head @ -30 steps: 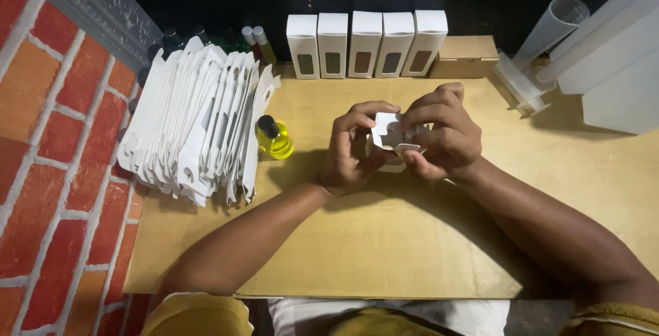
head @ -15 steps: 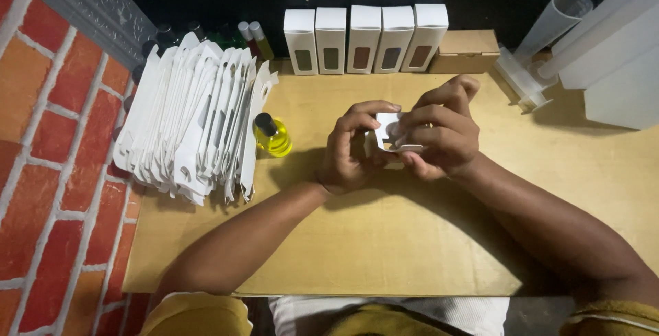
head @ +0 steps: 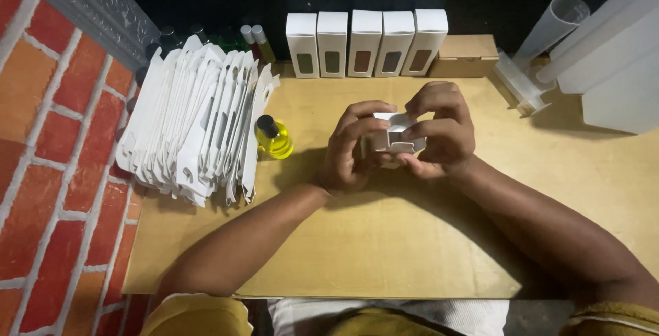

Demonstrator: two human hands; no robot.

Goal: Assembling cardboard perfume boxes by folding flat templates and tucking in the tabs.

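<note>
Both my hands hold a small white cardboard box [head: 393, 136] above the middle of the wooden tabletop [head: 343, 253], its end flaps partly folded. My left hand [head: 353, 147] grips its left side with curled fingers. My right hand [head: 439, 126] covers its right side and top, fingertips on the flaps. A small bottle of yellow liquid with a black cap [head: 273, 137] lies on the table just left of my left hand.
A leaning stack of flat white carton blanks [head: 195, 126] fills the left side. Several upright white window boxes [head: 367, 42] line the back edge, next to a brown cardboard box [head: 465, 56]. Clear tubes and white containers [head: 590, 48] sit at the right. A brick wall [head: 48, 171] borders the left.
My hands have kept working the small box in place; the fingers shifted slightly on its flaps. Nothing else on the table moved.
</note>
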